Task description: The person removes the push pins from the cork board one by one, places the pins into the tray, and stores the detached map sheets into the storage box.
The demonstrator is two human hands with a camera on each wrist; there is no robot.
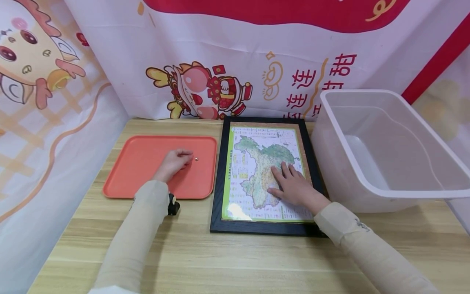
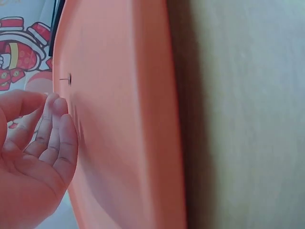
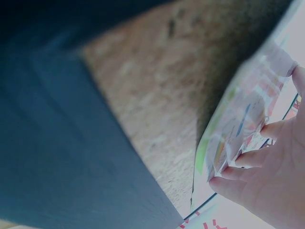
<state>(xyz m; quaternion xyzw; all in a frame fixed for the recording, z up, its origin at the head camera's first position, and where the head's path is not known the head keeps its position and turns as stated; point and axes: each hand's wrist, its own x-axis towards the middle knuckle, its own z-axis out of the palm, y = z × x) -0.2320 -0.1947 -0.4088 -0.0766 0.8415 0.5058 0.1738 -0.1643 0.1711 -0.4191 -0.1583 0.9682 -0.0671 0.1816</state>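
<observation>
Over an orange-red tray, my left hand has its fingertips just left of a small thumbtack. In the left wrist view the thumbtack stands with its pin pointing up from the tray, apart from the fingers. The thumb and forefinger tips of the left hand come close together, and no object shows between them. My right hand rests with spread fingers on a map, which lies on a black-framed cork board. In the right wrist view, the map's edge lifts off the cork.
A large translucent white plastic bin stands to the right of the framed board, close to its edge. Printed cloth hangs behind and to the left of the wooden table. A black strap is round the left wrist.
</observation>
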